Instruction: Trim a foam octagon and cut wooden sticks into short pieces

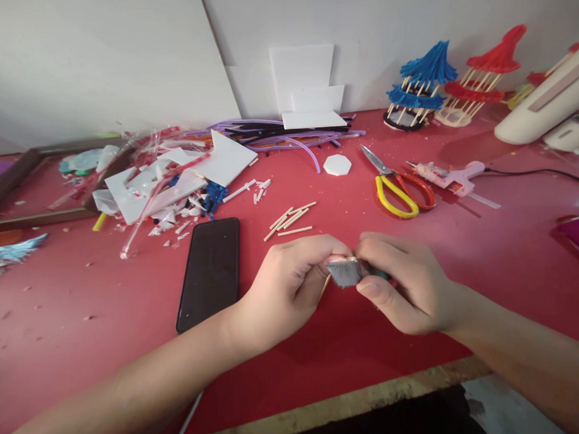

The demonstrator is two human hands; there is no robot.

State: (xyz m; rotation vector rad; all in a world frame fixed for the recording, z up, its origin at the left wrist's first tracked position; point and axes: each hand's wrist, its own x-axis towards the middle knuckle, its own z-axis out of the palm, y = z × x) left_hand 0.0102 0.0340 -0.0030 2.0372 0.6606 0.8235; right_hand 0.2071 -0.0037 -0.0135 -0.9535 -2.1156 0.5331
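Observation:
My right hand [406, 282] is closed around a small knife; its flat grey blade [345, 274] sticks out toward the left and a bit of green handle [379, 273] shows between the fingers. Against the blade, my left hand [291, 274] is closed in a pinch on a thin wooden stick [326, 285], mostly hidden by the fingers. Just beyond the hands, several short pale sticks [292, 220] lie loose on the red table [285, 369]. A white octagonal foam piece [338, 165] rests farther back.
A black phone [210, 273] lies left of my hands. Scissors [397, 186] and a pink glue gun [452, 175] are at the right. Blue [420, 86] and red [479, 77] stick-built models stand behind. Foam scraps [179, 183] and wrappers cover the left back.

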